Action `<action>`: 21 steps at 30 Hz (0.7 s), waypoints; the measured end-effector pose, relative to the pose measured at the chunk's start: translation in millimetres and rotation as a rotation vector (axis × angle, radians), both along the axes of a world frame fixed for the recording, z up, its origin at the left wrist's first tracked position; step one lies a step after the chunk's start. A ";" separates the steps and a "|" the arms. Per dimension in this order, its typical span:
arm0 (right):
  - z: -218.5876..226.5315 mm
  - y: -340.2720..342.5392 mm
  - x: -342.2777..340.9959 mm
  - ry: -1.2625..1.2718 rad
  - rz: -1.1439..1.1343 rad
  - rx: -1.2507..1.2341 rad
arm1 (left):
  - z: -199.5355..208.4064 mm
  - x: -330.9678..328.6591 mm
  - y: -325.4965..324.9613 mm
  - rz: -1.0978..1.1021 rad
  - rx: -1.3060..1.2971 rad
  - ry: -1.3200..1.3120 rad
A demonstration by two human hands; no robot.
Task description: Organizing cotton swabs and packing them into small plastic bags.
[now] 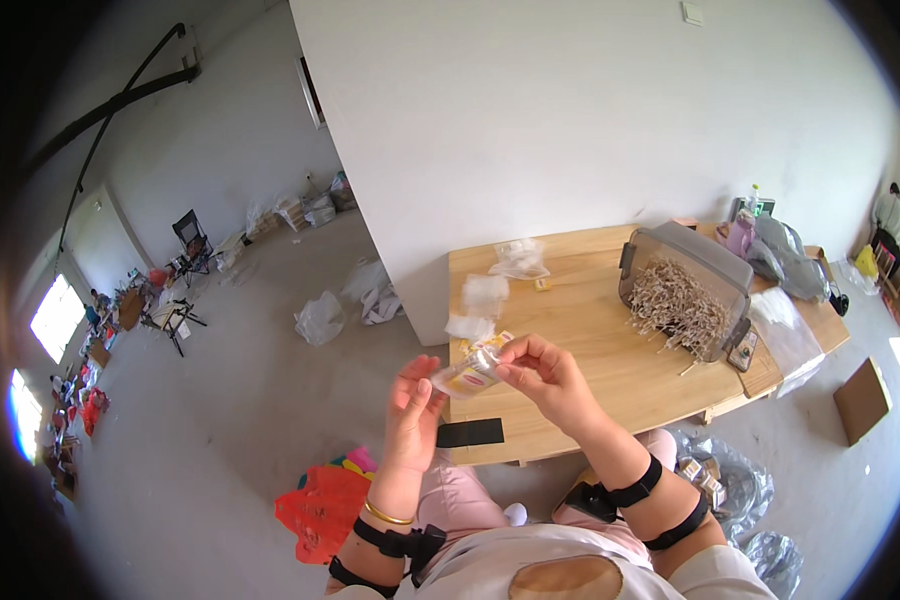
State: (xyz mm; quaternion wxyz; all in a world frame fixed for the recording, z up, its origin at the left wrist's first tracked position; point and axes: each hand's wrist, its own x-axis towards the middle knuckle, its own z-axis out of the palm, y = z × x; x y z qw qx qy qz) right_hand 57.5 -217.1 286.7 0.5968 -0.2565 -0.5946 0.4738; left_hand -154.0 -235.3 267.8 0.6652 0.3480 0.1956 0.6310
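Note:
Over the table's near left part, both hands hold a small clear plastic bag with a yellow and white packet showing through it. My right hand pinches its right end between thumb and fingers. The bag's left end lies at the thumb and bent fingers of my left hand; the exact grip there is partly hidden. Just beyond the hands lie clear plastic bags and, farther back, another crumpled clear bag. A small yellow box sits near them. A black flat strip rests at the table's front edge.
On the wooden table, a grey translucent bin lies tipped, spilling many thin pale sticks. A phone lies beside it. Bags and a bottle crowd the right end. Red plastic and a cardboard box are on the floor.

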 end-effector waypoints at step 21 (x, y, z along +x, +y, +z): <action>-14.5 -19.0 28.4 0.011 0.081 -0.219 | 9.5 40.8 -2.4 0.143 0.282 0.629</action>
